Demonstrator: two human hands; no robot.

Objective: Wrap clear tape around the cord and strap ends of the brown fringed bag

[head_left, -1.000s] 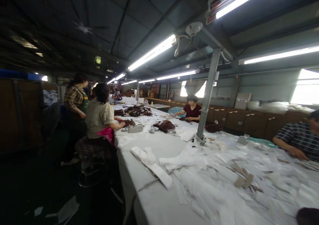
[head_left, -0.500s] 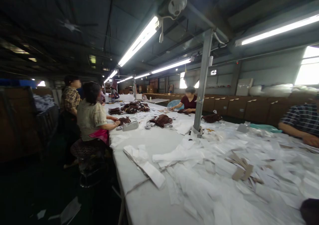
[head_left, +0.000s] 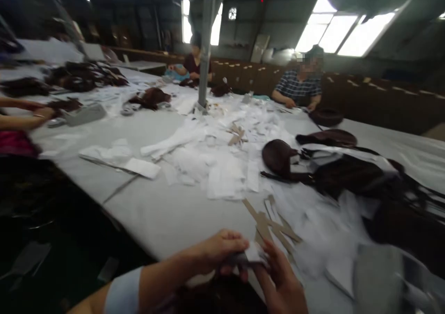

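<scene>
Low in the head view, my left hand (head_left: 217, 251) and my right hand (head_left: 280, 277) come together, both closed around a small grey-and-white piece (head_left: 253, 254). Blur hides what kind of thing it is. Just below them lies something dark brown (head_left: 222, 295), partly cut off by the frame's bottom edge. Beige cardboard strips (head_left: 269, 223) lie crossed on the table right beyond my fingers. To the right, dark brown bags (head_left: 347, 172) with straps are heaped beside crumpled white paper (head_left: 320, 212).
White paper and film scraps (head_left: 219, 161) cover much of the white table (head_left: 153, 212). A metal post (head_left: 206, 50) rises from it. A person in a checked shirt (head_left: 297, 84) and others work around it. A blurred grey object (head_left: 377, 277) stands at the lower right.
My view has swung right and down. Both my hands, holding the grey-and-white piece, and the bag heap at the right have come into view.
</scene>
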